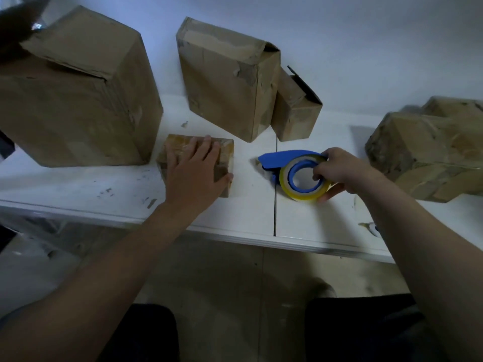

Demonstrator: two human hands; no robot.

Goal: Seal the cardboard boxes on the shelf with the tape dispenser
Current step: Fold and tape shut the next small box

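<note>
Left hand point(194, 169) lies flat over small box point(226, 150), hiding its top; right hand point(339, 172) grips tape dispenser point(285, 156).

The person has bare forearms point(122, 259) and wears dark trousers point(366, 330).

on shelf point(235, 218): small box point(226, 155) front centre; tape dispenser point(287, 163) right of it, apart. large box point(78, 95) behind left; tall box point(227, 79) behind centre, lower box point(295, 113) against its right.

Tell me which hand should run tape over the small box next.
Right. The right hand grips the tape dispenser, just beside the small box, while the left hand lies flat on top of that box, likely steadying it.
</note>
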